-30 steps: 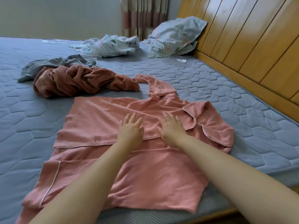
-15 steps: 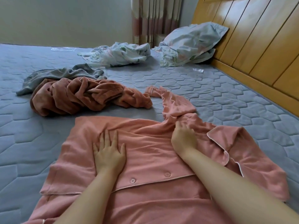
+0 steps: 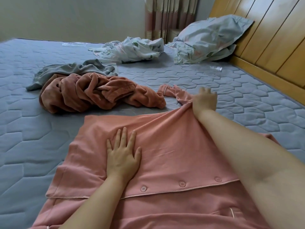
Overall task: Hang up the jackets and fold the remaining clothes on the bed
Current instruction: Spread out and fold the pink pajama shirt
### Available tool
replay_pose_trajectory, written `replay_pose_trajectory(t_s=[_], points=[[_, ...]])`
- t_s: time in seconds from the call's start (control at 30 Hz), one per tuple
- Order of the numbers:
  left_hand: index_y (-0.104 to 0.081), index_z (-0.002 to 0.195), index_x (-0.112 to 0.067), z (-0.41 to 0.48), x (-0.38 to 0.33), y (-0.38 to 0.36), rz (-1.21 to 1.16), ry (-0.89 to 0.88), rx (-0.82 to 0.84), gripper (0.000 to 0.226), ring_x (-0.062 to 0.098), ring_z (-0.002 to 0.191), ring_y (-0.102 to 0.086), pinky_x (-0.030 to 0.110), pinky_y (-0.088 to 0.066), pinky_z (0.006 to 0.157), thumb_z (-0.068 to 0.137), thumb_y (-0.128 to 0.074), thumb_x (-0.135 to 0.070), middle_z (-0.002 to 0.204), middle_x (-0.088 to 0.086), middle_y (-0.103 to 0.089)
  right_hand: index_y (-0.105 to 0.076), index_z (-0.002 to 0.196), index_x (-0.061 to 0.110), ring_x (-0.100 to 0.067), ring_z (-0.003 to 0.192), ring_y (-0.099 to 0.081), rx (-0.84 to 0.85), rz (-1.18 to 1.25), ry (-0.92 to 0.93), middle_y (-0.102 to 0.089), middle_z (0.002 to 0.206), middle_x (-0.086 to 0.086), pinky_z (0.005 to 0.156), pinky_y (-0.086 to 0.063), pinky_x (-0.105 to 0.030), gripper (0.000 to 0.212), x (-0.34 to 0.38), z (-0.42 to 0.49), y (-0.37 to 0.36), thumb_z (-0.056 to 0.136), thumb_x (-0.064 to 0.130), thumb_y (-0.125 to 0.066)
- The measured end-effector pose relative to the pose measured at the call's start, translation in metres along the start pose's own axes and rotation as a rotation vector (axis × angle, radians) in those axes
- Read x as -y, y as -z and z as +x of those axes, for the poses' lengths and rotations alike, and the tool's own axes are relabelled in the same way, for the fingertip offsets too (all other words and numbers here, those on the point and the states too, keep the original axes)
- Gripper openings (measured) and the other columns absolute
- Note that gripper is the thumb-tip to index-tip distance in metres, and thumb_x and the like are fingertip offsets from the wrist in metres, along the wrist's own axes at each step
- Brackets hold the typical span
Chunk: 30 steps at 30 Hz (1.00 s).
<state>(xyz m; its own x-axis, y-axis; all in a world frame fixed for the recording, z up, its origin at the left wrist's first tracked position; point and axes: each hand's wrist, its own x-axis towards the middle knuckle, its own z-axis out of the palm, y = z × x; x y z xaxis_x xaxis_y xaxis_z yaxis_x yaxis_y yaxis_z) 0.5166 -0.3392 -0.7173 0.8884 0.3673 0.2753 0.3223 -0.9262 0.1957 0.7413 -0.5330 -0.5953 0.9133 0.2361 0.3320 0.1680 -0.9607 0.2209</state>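
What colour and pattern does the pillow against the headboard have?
The pillow is pale blue with a faint leaf print; the head view shows it.

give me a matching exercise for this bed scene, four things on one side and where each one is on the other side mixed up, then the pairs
Things:
1 left hand
2 right hand
3 brown fleece garment
4 pillow

Places:
a propped against the wooden headboard
b resting flat on the pink shirt
c heaped on the mattress beside a grey garment
d at the shirt's far edge, by its sleeve

Pairs: 1-b, 2-d, 3-c, 4-a
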Motion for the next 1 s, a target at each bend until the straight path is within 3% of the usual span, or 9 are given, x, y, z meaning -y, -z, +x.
replay_pose_trajectory(t_s=[0.07,0.17,0.33,0.47,0.6,0.73,0.83,0.9,1.0], points=[[-0.024,0.151,-0.028,0.001,0.0,0.0,-0.007,0.019,0.012,0.073,0.022,0.148,-0.009,0.053,-0.006,0.115,0.084,-0.013,-0.055,0.159,0.006,-0.016,-0.043,0.139,0.006,-0.032,0.133,-0.029,0.088,0.06,-0.135,-0.03,0.147,-0.015,0.11,-0.025,-0.046,0.044,0.007,-0.009,-0.003,0.097,0.008,-0.029],[-0.017,0.152,-0.03,0.0,-0.001,0.001,0.003,0.029,0.037,0.077,0.021,0.149,-0.003,0.05,0.0,0.116,0.081,-0.006,-0.057,0.16,0.005,-0.01,-0.017,0.15,0.009,-0.037,0.144,-0.007,0.013,0.212,0.04,-0.003,0.158,-0.018,0.117,-0.007,-0.053,0.057,0.055,-0.048,-0.006,0.095,0.015,-0.03],[-0.016,0.153,-0.026,0.003,-0.001,0.005,-0.034,0.091,0.047,0.078,0.018,0.149,0.001,0.044,0.002,0.118,0.079,-0.004,-0.051,0.161,0.005,-0.006,-0.017,0.152,0.015,-0.023,0.148,-0.005,0.223,0.542,0.161,-0.008,0.16,-0.009,0.117,-0.003,-0.045,0.059,0.13,-0.136,-0.018,0.095,0.028,-0.026],[-0.016,0.152,-0.028,0.006,0.004,0.012,-0.024,0.128,0.093,0.057,0.016,0.148,0.006,0.042,0.004,0.118,0.098,-0.026,-0.039,0.161,0.003,-0.002,-0.021,0.152,0.017,-0.02,0.148,-0.008,0.211,0.505,0.12,-0.013,0.16,-0.008,0.118,-0.003,-0.042,0.059,0.132,-0.15,-0.04,0.096,0.035,-0.023],[-0.014,0.153,-0.027,0.028,0.047,0.029,0.021,0.298,0.12,0.056,0.023,0.148,0.005,0.048,0.003,0.116,0.099,-0.025,-0.04,0.162,0.003,-0.002,-0.019,0.152,0.016,-0.022,0.147,-0.009,0.229,0.446,0.14,-0.011,0.16,-0.008,0.118,-0.003,-0.042,0.066,0.135,-0.149,-0.036,0.091,0.038,-0.014],[-0.036,0.142,-0.009,0.051,0.096,0.052,-0.038,0.608,0.084,0.056,0.032,0.138,-0.028,0.044,-0.024,0.111,0.096,-0.038,-0.042,0.149,0.016,-0.035,-0.022,0.151,0.014,-0.025,0.146,-0.013,0.23,0.394,0.145,-0.015,0.159,-0.011,0.117,-0.006,-0.044,0.073,0.137,-0.147,-0.037,0.083,0.038,-0.01],[-0.048,0.131,-0.005,0.072,0.114,0.063,-0.365,0.765,0.074,0.056,0.035,0.127,-0.044,0.04,-0.035,0.102,0.093,-0.047,-0.045,0.136,0.018,-0.05,-0.024,0.15,0.014,-0.027,0.146,-0.015,0.22,0.374,0.145,-0.018,0.158,-0.013,0.116,-0.009,-0.046,0.069,0.14,-0.145,-0.038,0.087,0.037,-0.01],[-0.052,0.13,-0.003,0.086,0.117,0.067,-0.621,0.821,0.11,0.059,0.035,0.121,-0.051,0.036,-0.04,0.096,0.092,-0.051,-0.048,0.132,0.018,-0.055,-0.027,0.149,0.013,-0.028,0.145,-0.018,0.209,0.365,0.145,-0.022,0.157,-0.013,0.116,-0.011,-0.047,0.081,0.14,-0.145,-0.038,0.078,0.039,0.002],[-0.058,0.122,-0.002,0.092,0.118,0.066,-0.605,0.815,0.103,0.049,0.036,0.112,-0.057,0.035,-0.043,0.088,0.092,-0.055,-0.041,0.123,0.018,-0.061,-0.031,0.148,0.012,-0.029,0.144,-0.021,0.189,0.377,0.15,-0.025,0.156,-0.014,0.115,-0.013,-0.048,0.091,0.141,-0.144,-0.039,0.07,0.041,0.007]])
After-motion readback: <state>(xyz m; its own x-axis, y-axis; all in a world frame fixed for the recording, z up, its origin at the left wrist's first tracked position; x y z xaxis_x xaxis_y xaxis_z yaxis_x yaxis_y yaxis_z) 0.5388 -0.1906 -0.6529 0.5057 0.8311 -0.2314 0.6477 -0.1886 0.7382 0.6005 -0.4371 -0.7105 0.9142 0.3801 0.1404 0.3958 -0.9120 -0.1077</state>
